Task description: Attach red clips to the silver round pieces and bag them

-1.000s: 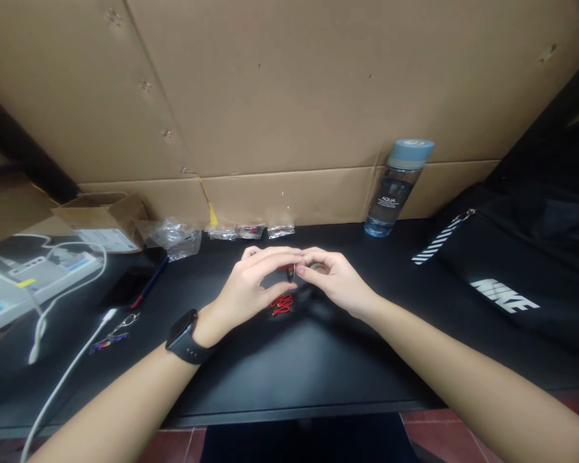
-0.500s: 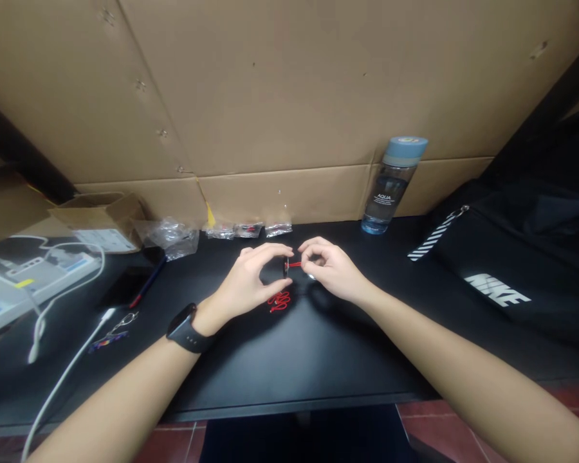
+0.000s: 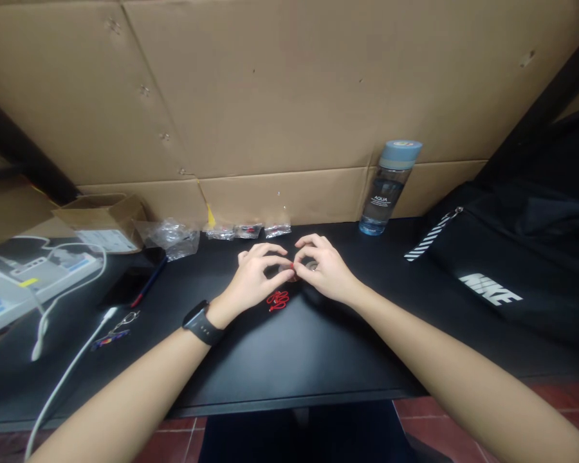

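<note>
My left hand (image 3: 253,280) and my right hand (image 3: 325,273) meet fingertip to fingertip over the black desk (image 3: 289,347). Both pinch a tiny part with a red tip (image 3: 292,267) between them; its shape is too small to make out. A small ring-like piece shows under my right fingers. Just below the hands a loose bundle of red wire (image 3: 278,299) lies on the desk. A black watch (image 3: 201,323) sits on my left wrist.
Small clear bags (image 3: 248,230) line the cardboard wall (image 3: 289,96). A water bottle (image 3: 388,186) stands back right beside a black bag (image 3: 516,263). At left lie a cardboard box (image 3: 103,218), crumpled plastic (image 3: 171,236), a pen (image 3: 147,283), keys (image 3: 113,331) and a white cable (image 3: 62,379).
My fingertips, slightly apart half a second ago with a short red piece showing between them, have come together and dropped a little toward the desk.
</note>
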Available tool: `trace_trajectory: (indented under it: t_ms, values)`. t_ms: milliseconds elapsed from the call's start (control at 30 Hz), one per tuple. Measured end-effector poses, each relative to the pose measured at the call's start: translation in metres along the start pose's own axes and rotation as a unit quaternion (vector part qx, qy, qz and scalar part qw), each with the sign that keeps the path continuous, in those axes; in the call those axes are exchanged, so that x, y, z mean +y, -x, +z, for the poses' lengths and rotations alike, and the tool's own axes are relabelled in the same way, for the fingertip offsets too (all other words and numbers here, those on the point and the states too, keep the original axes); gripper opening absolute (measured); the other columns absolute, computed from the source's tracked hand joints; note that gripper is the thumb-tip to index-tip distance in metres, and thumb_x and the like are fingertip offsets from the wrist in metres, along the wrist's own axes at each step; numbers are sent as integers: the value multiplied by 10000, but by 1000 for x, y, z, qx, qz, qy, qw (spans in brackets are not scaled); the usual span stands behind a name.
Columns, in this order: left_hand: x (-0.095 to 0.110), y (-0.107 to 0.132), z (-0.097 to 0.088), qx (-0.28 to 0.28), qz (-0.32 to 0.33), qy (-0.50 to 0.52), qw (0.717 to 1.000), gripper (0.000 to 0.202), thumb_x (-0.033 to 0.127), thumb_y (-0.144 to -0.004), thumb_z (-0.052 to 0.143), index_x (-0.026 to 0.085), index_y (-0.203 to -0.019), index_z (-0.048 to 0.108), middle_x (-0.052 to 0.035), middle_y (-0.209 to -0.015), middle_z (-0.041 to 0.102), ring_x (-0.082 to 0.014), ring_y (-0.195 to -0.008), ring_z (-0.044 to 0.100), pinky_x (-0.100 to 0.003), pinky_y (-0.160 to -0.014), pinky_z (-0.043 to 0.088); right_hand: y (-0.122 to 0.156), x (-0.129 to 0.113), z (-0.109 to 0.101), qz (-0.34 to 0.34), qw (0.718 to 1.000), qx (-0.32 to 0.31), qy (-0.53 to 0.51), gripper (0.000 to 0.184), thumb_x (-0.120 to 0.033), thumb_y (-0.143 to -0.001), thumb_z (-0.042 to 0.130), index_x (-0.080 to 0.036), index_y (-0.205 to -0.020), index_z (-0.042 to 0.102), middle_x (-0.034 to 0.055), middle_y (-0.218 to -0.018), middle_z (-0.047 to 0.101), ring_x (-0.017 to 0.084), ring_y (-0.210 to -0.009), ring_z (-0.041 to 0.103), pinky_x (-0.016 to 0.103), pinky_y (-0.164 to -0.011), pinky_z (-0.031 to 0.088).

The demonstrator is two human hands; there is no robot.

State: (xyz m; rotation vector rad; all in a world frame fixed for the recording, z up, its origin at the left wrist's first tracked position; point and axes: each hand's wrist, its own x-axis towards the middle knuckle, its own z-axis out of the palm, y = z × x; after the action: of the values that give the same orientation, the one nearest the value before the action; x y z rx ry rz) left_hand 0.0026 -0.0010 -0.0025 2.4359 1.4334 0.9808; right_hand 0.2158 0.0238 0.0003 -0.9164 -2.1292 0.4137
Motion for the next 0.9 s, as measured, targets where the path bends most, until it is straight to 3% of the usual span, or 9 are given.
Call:
trace_trajectory:
  t_ms: [167,333,433,533,633,733,800,900]
  values:
    - [-2,-2,5,13,-8,13,1000,98,350,-907,731,287,-892,806,-45,-1195,740,-285,-1222,593,-504,-1040,405,-1,-2,3,-16,1000,-2,15,84,-217,-892,719,-210,-809,716,88,-1197,653,260,-1096,596,449,-994,475]
    - [-11,-3,1,32,-44,-25,998,120,365,-902,723,274,-865,792,-54,-1180,742,-313,-1221,577,-545,-1032,356,-6,9,-25,-19,996,-70,43,132,-222,-970,612,-209,-1025,731,86,-1082,725,246,-1008,661,423,-931,513]
    - [-24,-4,-2,28,-80,-39,996,150,385,-904,716,265,-853,792,-66,-1168,746,-331,-1200,575,-559,-1014,342,-7,23,-43,-18,986,-148,77,351,-224,-842,758,-228,-1192,726,89,-1173,747,272,-1044,691,424,-938,522]
    - [-35,-4,-2,5,-101,-47,994,172,397,-914,696,269,-864,799,-70,-1141,750,-339,-1168,580,-557,-989,353,-6,34,-49,-7,978,-196,69,486,-218,-756,826,-248,-1233,735,73,-1181,769,274,-1024,720,403,-922,536]
    - [-38,-4,-3,-5,-99,-74,992,173,411,-924,676,289,-934,798,-72,-1150,744,-353,-1180,578,-551,-973,361,-7,37,-48,9,973,-226,49,516,-235,-736,851,-246,-1239,736,61,-1109,791,258,-960,735,374,-863,551]
    - [-36,-4,-17,1,-68,-104,992,164,395,-909,687,266,-976,764,-77,-1100,739,-334,-1135,608,-495,-956,396,-8,36,-47,17,972,-232,44,438,-211,-764,825,-233,-1194,748,51,-1040,797,238,-918,738,351,-828,552]
    - [-35,-2,-36,-64,-14,-92,994,112,321,-909,672,255,-963,744,-53,-995,738,-272,-994,655,-416,-907,440,-8,35,-48,19,972,-232,37,380,-189,-770,812,-230,-1144,762,46,-1020,798,229,-904,738,340,-820,549]
    - [-36,2,-66,-243,82,-30,966,138,262,-852,732,297,-981,763,-8,-972,747,-219,-922,684,-328,-858,475,-8,34,-50,23,973,-229,20,357,-166,-755,810,-234,-1104,774,41,-1018,798,222,-898,737,325,-807,546]
